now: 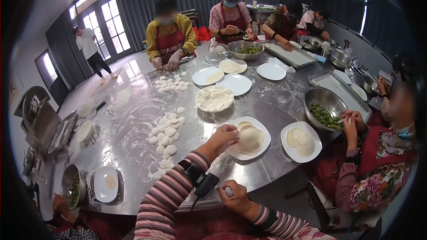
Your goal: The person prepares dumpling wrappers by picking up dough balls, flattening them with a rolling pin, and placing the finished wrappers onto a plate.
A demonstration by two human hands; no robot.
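My left hand point(223, 138) reaches over a white square plate point(262, 149), its fingers closed on the edge of a round dough wrapper point(250, 137). More flat wrappers lie beneath it on the same plate. Close to the table's front edge, my right hand point(236, 199) is wrapped round what looks like a rolling pin point(228, 191); only its rounded pale end shows. Small flattened dough pieces point(165, 137) lie in a floury cluster left of my left hand. Behind the plate stands a dish of flour point(215, 99).
A second plate of wrappers point(302, 151) and a steel bowl of green filling point(324, 109) stand to the right, beside a seated co-worker point(369, 164). White plates point(235, 84) lie farther back. Several co-workers in aprons work round the metal table point(124, 138).
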